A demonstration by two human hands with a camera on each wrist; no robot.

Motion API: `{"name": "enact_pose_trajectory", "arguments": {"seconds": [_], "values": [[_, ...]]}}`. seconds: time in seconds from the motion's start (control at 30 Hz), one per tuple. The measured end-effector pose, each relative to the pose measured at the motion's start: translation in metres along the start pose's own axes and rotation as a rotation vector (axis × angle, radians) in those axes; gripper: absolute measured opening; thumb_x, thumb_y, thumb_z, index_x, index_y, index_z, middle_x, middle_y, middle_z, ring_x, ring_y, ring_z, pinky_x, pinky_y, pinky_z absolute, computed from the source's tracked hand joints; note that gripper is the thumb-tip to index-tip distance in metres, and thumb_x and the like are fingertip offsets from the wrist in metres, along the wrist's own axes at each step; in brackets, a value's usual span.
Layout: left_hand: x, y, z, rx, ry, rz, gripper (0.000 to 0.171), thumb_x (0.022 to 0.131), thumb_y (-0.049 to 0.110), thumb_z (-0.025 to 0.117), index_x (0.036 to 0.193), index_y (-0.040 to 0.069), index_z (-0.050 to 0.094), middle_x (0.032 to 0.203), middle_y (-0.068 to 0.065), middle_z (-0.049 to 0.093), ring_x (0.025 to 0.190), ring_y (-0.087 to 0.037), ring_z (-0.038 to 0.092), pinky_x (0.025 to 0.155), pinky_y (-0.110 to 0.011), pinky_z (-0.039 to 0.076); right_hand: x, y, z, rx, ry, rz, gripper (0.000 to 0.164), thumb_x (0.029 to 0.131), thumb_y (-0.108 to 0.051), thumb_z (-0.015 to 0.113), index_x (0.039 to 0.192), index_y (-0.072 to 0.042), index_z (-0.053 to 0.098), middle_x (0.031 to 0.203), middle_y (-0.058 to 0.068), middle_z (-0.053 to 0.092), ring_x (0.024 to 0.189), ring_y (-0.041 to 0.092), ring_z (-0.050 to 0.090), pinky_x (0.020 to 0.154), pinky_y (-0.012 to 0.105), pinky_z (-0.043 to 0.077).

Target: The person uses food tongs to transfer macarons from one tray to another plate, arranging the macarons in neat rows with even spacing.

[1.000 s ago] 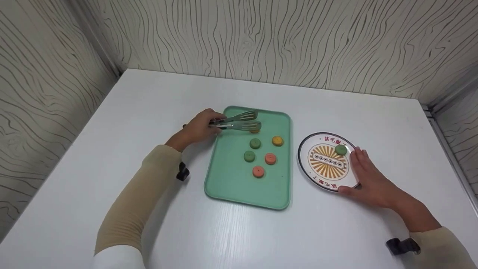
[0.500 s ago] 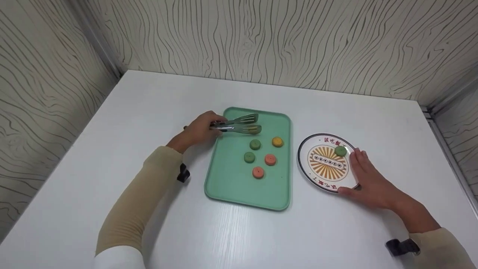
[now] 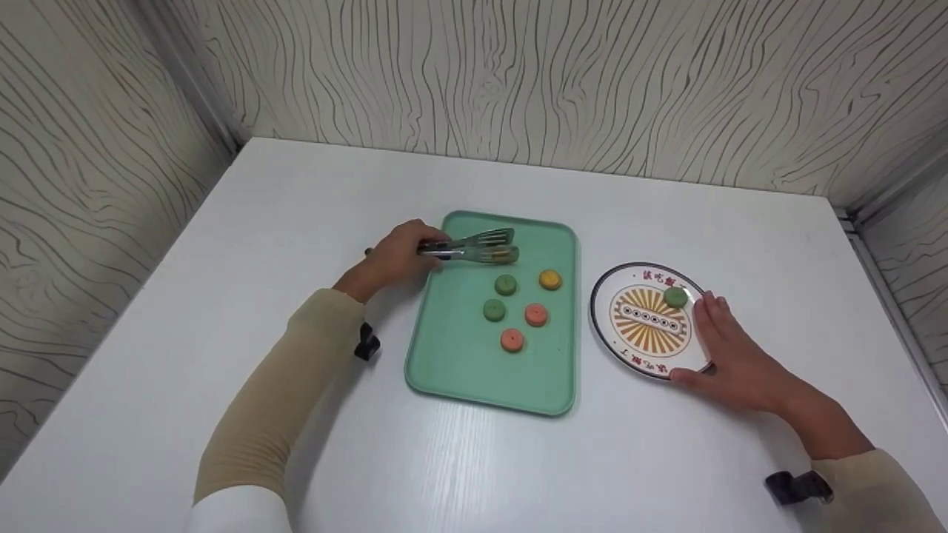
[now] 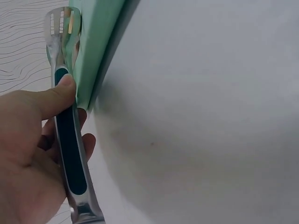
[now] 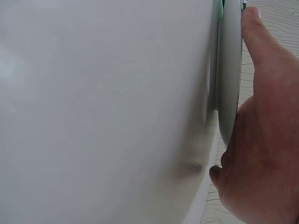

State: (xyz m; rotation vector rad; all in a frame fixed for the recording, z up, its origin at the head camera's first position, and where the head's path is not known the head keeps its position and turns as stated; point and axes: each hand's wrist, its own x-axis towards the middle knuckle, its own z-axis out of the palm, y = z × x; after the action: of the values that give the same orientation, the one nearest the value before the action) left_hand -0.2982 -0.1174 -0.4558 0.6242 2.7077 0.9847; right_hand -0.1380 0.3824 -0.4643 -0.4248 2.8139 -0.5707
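Note:
Metal slotted tongs are in my left hand, which grips them by the dark-inlaid handles over the far-left part of a green tray. A yellow macaron shows through the slots of the tongs' nearer blade; whether it is pinched I cannot tell. In the left wrist view my thumb presses on the tongs' handle. My right hand rests against the right rim of a round white plate, its fingers fairly straight and the thumb at the near edge. A green macaron lies on the plate by my fingertips.
Loose on the tray lie another yellow macaron, two green macarons and two pink macarons. Tray and plate stand side by side on a white table, with a narrow gap between. A wood-patterned wall rises behind.
The tongs have dipped slightly, so the nearer blade now covers the yellow macaron that showed below it; the blades' tips are closer together. My right hand and the plate have stayed put.

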Motion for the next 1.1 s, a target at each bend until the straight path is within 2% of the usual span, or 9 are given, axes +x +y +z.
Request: {"name": "enact_pose_trajectory", "arguments": {"seconds": [0.1,0.33,0.6,0.9,1.1], "values": [[-0.0003,0.0006,0.0004,-0.012,0.004,-0.002,0.037,0.094,0.004,0.072,0.13,0.004,0.069,0.114,-0.013,0.063,0.106,-0.026,0.057,0.098,-0.042,0.048,0.0011,-0.0001,-0.0004,-0.006,-0.005,0.006,0.117,0.091,-0.053,0.071,0.158,0.01,-0.003,0.166,0.028,-0.011,0.152,0.043,-0.014,0.118,0.065,0.012],[0.0,-0.0008,0.0009,-0.029,0.006,0.047,0.032,0.094,0.003,0.07,0.126,0.002,0.071,0.113,-0.015,0.064,0.102,-0.027,0.057,0.095,-0.043,0.048,0.0015,0.0032,0.0008,0.002,-0.015,0.018,0.118,0.091,-0.053,0.07,0.158,0.008,-0.004,0.166,0.027,-0.012,0.152,0.041,-0.016,0.119,0.063,0.009],[-0.0008,0.0014,0.0005,-0.033,0.009,0.03,0.03,0.095,0.002,0.069,0.125,0.002,0.071,0.111,-0.013,0.065,0.101,-0.025,0.057,0.095,-0.041,0.049,0.0015,0.005,0.0024,-0.008,-0.01,0.01,0.118,0.091,-0.054,0.069,0.158,0.008,-0.005,0.166,0.027,-0.013,0.152,0.04,-0.017,0.119,0.063,0.009],[-0.0009,0.0017,0.0008,-0.041,0.011,0.019,0.029,0.096,0.002,0.069,0.125,0.002,0.071,0.111,-0.013,0.065,0.101,-0.025,0.056,0.095,-0.042,0.048,0.0009,0.0037,0.0017,-0.006,0.006,0.004,0.117,0.091,-0.052,0.071,0.158,0.008,-0.003,0.166,0.028,-0.01,0.153,0.042,-0.014,0.121,0.057,0.006],[-0.0017,0.0016,0.0004,-0.039,0.014,0.025,0.029,0.096,0.003,0.069,0.125,0.003,0.072,0.11,-0.012,0.065,0.1,-0.024,0.055,0.095,-0.041,0.049,0.0005,0.0025,0.0011,-0.005,0.002,0.009,0.117,0.091,-0.053,0.07,0.158,0.008,-0.003,0.166,0.027,-0.011,0.153,0.04,-0.016,0.12,0.062,0.009]]}}
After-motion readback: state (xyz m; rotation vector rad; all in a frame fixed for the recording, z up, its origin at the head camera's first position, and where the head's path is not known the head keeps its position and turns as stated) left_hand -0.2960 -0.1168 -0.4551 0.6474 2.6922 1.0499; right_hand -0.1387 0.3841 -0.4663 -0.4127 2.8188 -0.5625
